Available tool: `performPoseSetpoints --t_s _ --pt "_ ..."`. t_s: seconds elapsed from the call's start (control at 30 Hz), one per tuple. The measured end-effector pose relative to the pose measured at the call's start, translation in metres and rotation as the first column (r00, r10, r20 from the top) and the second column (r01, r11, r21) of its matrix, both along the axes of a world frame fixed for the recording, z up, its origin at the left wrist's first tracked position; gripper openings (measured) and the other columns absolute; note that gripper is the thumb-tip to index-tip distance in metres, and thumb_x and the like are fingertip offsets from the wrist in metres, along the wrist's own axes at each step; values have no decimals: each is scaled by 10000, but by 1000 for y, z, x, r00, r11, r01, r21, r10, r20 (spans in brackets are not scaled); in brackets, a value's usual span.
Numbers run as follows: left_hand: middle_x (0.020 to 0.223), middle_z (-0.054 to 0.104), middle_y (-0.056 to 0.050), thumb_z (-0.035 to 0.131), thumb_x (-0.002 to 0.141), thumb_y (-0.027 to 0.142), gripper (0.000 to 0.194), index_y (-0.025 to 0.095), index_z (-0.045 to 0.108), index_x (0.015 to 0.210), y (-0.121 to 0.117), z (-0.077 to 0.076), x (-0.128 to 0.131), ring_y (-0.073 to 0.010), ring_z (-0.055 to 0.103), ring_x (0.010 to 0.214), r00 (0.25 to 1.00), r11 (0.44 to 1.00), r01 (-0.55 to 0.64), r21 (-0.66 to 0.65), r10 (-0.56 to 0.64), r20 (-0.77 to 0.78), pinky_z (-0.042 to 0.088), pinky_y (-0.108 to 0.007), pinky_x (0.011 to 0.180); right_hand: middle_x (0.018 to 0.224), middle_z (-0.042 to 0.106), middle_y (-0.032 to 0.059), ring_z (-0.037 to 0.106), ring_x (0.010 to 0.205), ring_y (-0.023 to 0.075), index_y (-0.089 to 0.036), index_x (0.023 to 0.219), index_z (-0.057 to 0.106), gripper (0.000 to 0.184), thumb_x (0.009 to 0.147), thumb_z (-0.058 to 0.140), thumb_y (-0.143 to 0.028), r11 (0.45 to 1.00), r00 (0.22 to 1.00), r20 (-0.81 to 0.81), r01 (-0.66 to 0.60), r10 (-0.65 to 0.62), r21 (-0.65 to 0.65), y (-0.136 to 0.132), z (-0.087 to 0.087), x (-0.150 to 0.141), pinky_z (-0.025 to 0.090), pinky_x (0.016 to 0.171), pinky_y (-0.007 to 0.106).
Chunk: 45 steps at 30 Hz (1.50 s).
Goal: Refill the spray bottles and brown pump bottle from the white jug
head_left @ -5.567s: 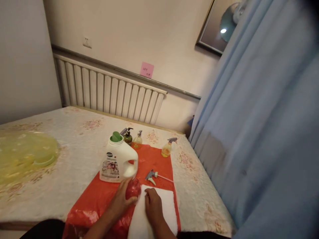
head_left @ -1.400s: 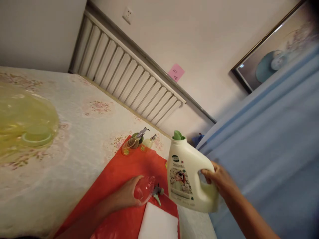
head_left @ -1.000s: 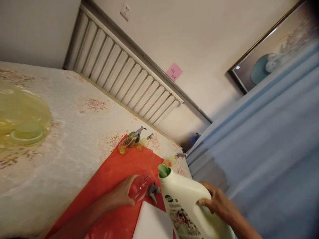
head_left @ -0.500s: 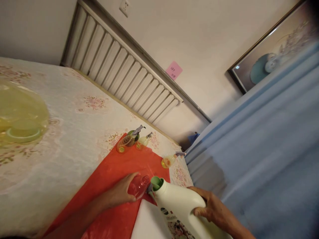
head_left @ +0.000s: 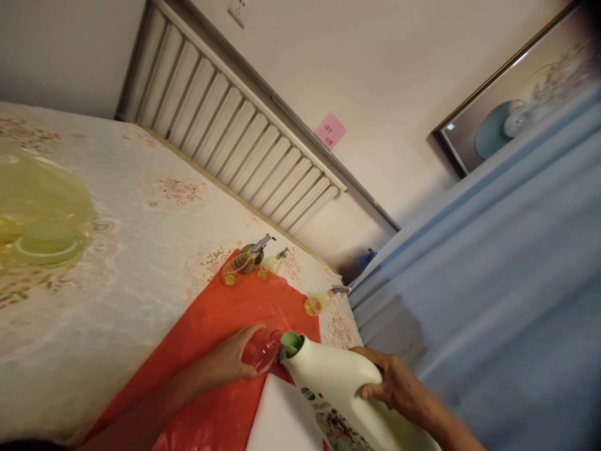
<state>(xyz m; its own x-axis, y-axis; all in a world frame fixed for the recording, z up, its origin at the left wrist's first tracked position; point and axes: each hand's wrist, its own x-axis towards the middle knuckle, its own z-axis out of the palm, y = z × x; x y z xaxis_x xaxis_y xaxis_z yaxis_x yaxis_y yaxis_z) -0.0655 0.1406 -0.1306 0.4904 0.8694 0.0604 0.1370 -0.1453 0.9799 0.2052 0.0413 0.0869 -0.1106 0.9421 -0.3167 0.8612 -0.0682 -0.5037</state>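
Observation:
My left hand (head_left: 235, 357) is wrapped around a clear bottle (head_left: 261, 352) with no cap, tilted over the red sheet. In my right hand (head_left: 392, 385) is the handle of a large pale detergent jug (head_left: 335, 382), tipped toward the bottle. The jug's green spout (head_left: 292, 344) is at the bottle's mouth; whether they touch I cannot tell. No liquid stream can be made out. Beneath both lies the red sheet (head_left: 206, 338). Part of a white block-like object (head_left: 282, 416) shows under the jug.
Clear pump bottles (head_left: 239, 268) stand at the red sheet's far edge, and another pump bottle (head_left: 319, 303) at its right corner. A transparent yellow basin (head_left: 47, 200) sits on the flowered tablecloth (head_left: 141, 250) at left. A radiator (head_left: 225, 119) and blue curtain (head_left: 493, 300) border the table.
The jug and my right hand have shifted slightly left, bringing the spout closer to the bottle's mouth. My left hand keeps its grip on the bottle. The camera view has moved a little.

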Motion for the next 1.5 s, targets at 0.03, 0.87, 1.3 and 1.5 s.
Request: performPoseSetpoints --t_s 0.03,0.87,1.3,1.5 --pt "1420 549 -43 653 563 226 746 242 519 1296 -2 4 -1 -280 458 1348 1000 1000 -13 12 13 8 387 -356 1109 858 677 23 510 640 133 -183 1157 664 577 701 766 -521 1000 1000 -5 -4 4 -1 0 0 0 372 465 170" --pt "1385 577 -75 688 576 285 738 212 533 1294 -3 8 0 -305 492 1317 999 1000 -11 -4 11 44 434 -364 1077 833 667 1 466 592 109 -198 1043 667 475 703 772 -512 1000 1000 31 -6 6 -22 7 2 1 336 452 173" --pt "1434 534 -67 689 577 266 792 232 485 1341 0 0 2 -295 472 1335 1000 1000 -9 2 9 8 414 -360 1081 857 690 16 507 628 128 -196 1141 674 523 706 778 -468 1000 999 36 5 -4 -29 8 7 -5 364 462 173" --pt "1438 532 -80 696 582 275 783 200 502 1336 -2 2 2 -307 457 1349 1000 1000 -20 0 20 20 399 -356 1105 848 692 10 520 623 131 -203 1147 673 526 701 784 -460 1000 997 72 18 -17 -21 8 6 -4 374 466 176"
